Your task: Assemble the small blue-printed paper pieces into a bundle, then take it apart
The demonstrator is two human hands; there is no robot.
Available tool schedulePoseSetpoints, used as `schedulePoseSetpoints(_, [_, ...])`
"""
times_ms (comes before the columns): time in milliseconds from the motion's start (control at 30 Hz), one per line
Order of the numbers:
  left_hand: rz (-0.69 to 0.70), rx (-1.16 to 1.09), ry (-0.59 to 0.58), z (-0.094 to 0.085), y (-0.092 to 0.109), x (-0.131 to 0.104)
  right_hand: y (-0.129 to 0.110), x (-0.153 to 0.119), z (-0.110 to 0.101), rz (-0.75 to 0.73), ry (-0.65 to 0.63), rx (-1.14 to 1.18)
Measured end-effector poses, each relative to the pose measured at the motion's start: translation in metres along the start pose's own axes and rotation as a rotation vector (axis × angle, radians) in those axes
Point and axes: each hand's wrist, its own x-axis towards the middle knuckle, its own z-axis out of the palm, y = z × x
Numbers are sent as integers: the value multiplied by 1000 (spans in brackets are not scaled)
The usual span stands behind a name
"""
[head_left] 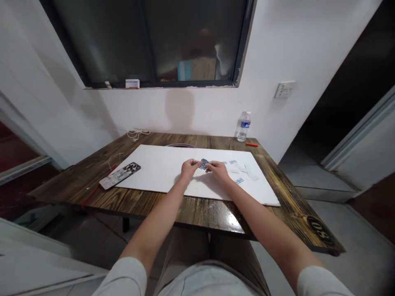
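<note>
A small dark blue patterned piece (203, 164) is held up between my two hands, above the middle of a white board (154, 168). My left hand (189, 167) pinches its left side, and my right hand (217, 169) has its fingertips on the right side. Several small blue-marked pieces lie on the board beyond and beside my right hand, one of them (239, 180) near my right wrist. Pale, clear-looking strips (252, 172) rest at the board's right part. The fine detail of the held piece is too small to read.
A phone in a patterned case (120, 175) lies over the board's left edge on the wooden table (135, 205). At the back stand a water bottle (243, 126) and, beside it, a red pen (252, 144). A white cable (138, 132) lies at the back left.
</note>
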Motion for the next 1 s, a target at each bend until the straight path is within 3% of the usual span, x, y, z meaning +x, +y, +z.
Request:
schedulePoseSetpoints(233, [22,42,6,1,-1,-1,3,-2,1,-9,5,-64])
schedulePoseSetpoints(367, [69,67,195,-8,5,6,8,1,-1,-2,103,-18])
schedulePoseSetpoints(433, [52,173,311,-15,8,10,10,3,-3,8,144,-15])
schedulePoseSetpoints(500, [45,335,336,-22,10,11,11,3,-4,23,165,-23])
schedulePoseSetpoints(600, [98,671,224,-27,9,8,11,3,-4,24,166,-37])
schedulePoseSetpoints(700, [163,1015,23,-24,5,0,9,2,-4,2,149,-41])
schedulePoseSetpoints(800, [190,1198,-186,-21,6,-6,8,2,-3,-21,126,-74])
schedulePoseSetpoints(867, [197,1257,-245,-20,10,-8,8,2,-3,-33,114,-92])
schedulePoseSetpoints(1000, [254,1342,-244,-22,23,-9,9,3,-3,-41,103,-114])
